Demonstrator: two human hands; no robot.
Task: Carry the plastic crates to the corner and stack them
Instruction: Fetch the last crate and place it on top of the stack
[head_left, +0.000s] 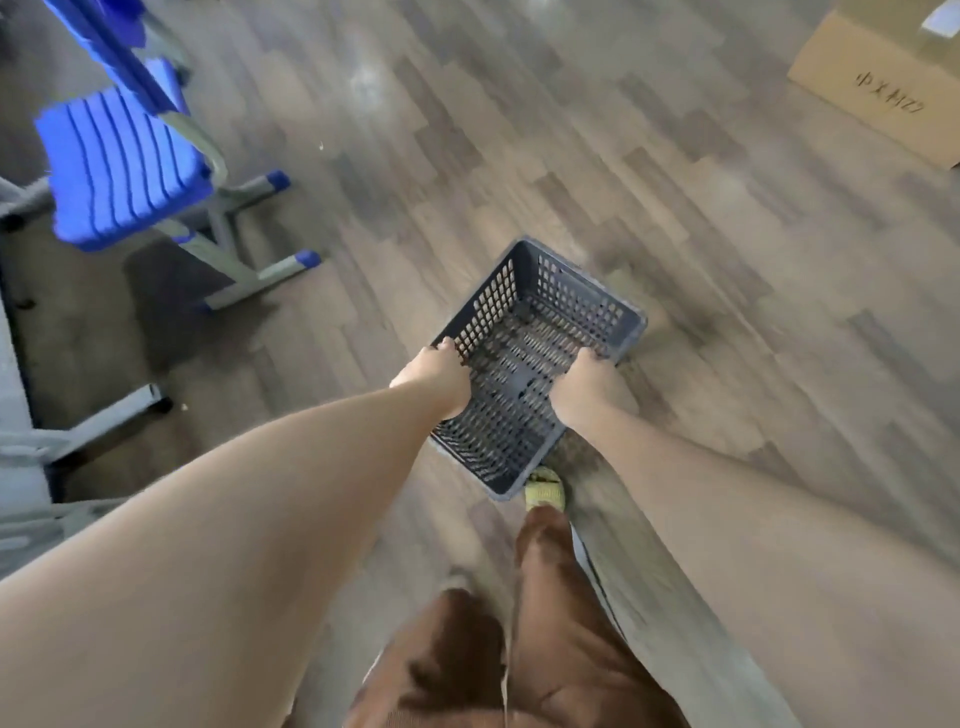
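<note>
A dark grey perforated plastic crate (540, 332) hangs in the air above the wooden floor, a little ahead of my legs. It is empty and its open top faces me. My left hand (434, 382) grips the crate's left rim, fingers curled over the edge. On the right rim, my right hand (589, 389) holds it the same way. Both arms are stretched forward. No other crate and no corner shows in the head view.
A blue plastic chair (119, 161) on a grey metal frame stands at the left. A cardboard box (883, 88) sits on the floor at the upper right. Wood-pattern floor (519, 130) lies ahead. My yellow shoe (544, 491) shows below the crate.
</note>
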